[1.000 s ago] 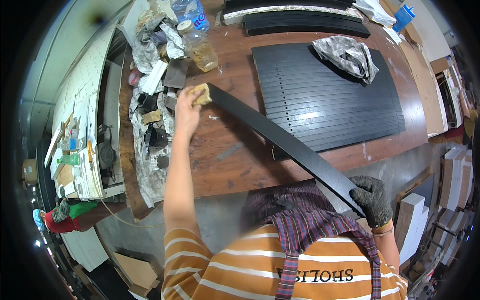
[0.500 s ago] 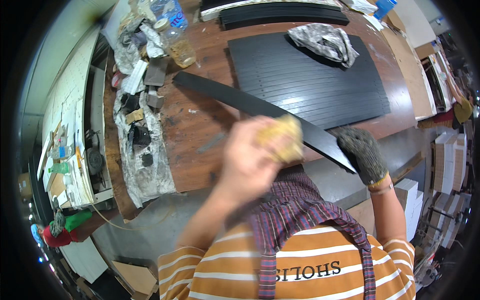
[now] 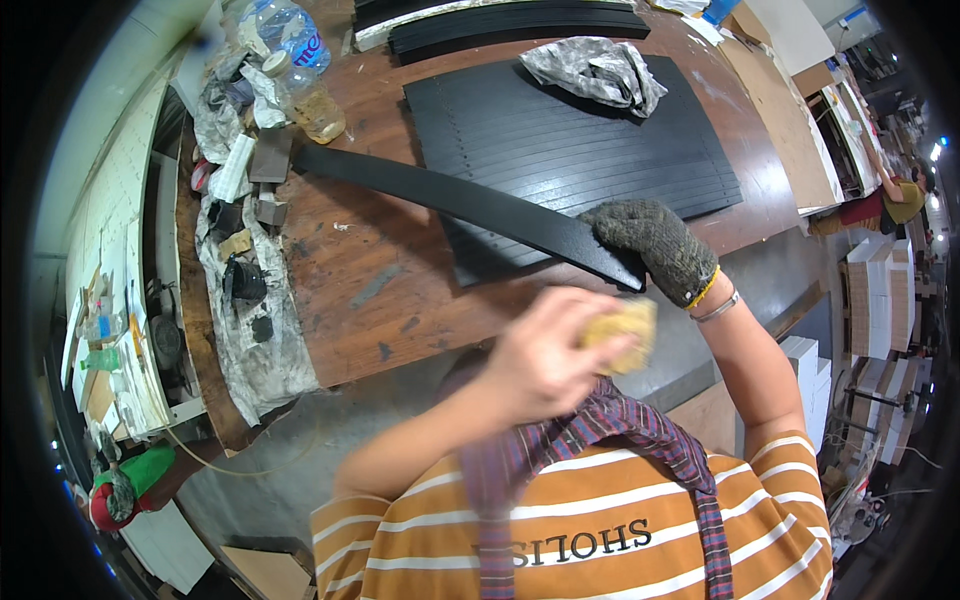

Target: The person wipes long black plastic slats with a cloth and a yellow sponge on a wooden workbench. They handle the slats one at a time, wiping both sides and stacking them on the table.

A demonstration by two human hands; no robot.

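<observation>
A long black slat (image 3: 450, 200) lies slantwise across the brown table, its middle overlapping the near-left part of a row of black slats (image 3: 590, 160) laid edge to edge. My right hand (image 3: 657, 248), in a dark grey knitted glove, is closed around the slat's near right end. My bare left hand (image 3: 548, 348) grips a yellow, sponge-like pad (image 3: 625, 335), slightly blurred. Hand and pad are in front of my apron, just below the slat's near end and apart from it. On the far side of the slat row sits a crumpled grey-and-white rag (image 3: 595, 75).
More black slats (image 3: 520, 30) are stacked along the far side of the table (image 3: 350, 325). Plastic bottles (image 3: 310, 105), stained cloths and small blocks (image 3: 270, 155) crowd its left edge. Other people (image 3: 120, 490) are at the far left and far right (image 3: 905, 200).
My left hand has moved with the pad toward my body, away from over the slat. The slat's near end, with my right hand, has shifted away from me over the row. The view has shifted slightly.
</observation>
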